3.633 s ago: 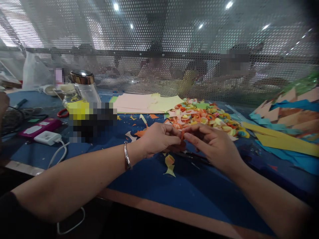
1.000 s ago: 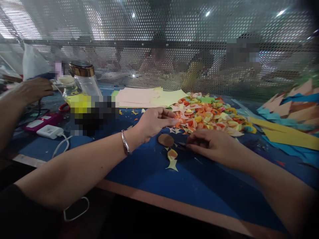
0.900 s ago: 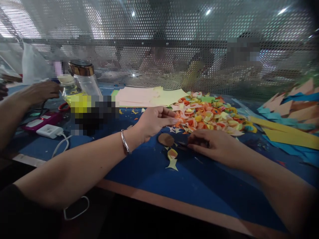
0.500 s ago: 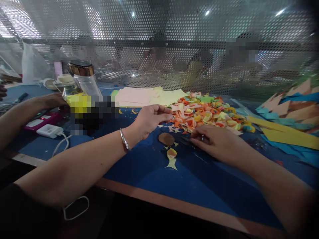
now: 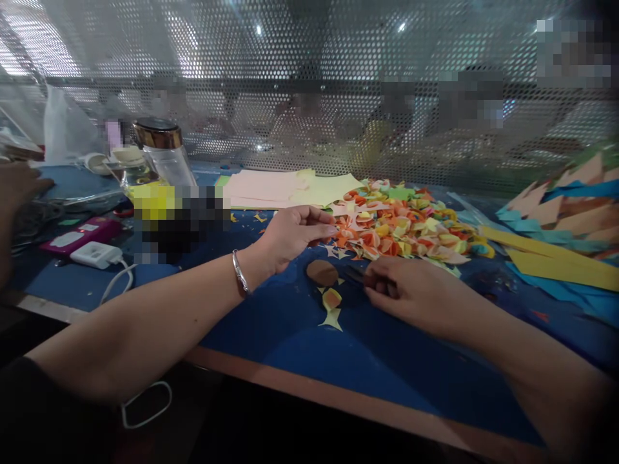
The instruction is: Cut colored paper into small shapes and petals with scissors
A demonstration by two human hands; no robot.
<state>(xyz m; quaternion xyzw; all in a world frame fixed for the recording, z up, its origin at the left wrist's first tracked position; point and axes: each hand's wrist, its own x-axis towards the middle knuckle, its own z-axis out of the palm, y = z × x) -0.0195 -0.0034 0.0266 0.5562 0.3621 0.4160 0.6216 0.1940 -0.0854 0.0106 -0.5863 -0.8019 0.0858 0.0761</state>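
No longer meeting the right hand (image 5: 411, 293), the left hand (image 5: 294, 232) is being held at the near left edge of the pile of folded paper pieces (image 5: 406, 225), fingers narrow; whether anything is being pinched cannot be told. The right hand, now lowered, is being rested on the desk (image 5: 290, 348) just in front of the pile, closed around a dark thin tool (image 5: 356, 274), beside a brown round piece (image 5: 322, 272).
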